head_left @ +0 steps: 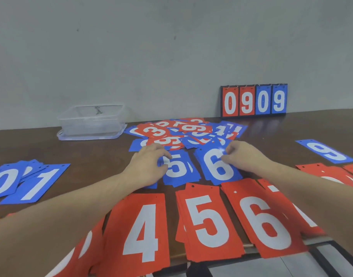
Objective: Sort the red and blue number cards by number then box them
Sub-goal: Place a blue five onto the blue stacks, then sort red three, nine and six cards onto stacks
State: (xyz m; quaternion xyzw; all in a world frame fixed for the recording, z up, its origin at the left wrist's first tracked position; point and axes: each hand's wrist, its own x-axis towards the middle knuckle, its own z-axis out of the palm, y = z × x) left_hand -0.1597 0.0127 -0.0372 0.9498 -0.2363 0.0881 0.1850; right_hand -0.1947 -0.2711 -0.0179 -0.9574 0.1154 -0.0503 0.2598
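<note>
Red and blue number cards cover the brown table. A mixed unsorted heap lies at the back centre. My left hand has curled fingers on the left edge of the blue 5 pile. My right hand pinches the right edge of the top blue 6 card. Along the near edge lie red piles: 4, 5 and 6. Blue 0 and blue 1 piles sit at the left. A clear plastic box stands at the back left.
A flip scoreboard reading 0909 leans against the wall at the back right. A single blue 9 card lies to the right, with more red cards near my right forearm. The table's front edge runs just under the red piles.
</note>
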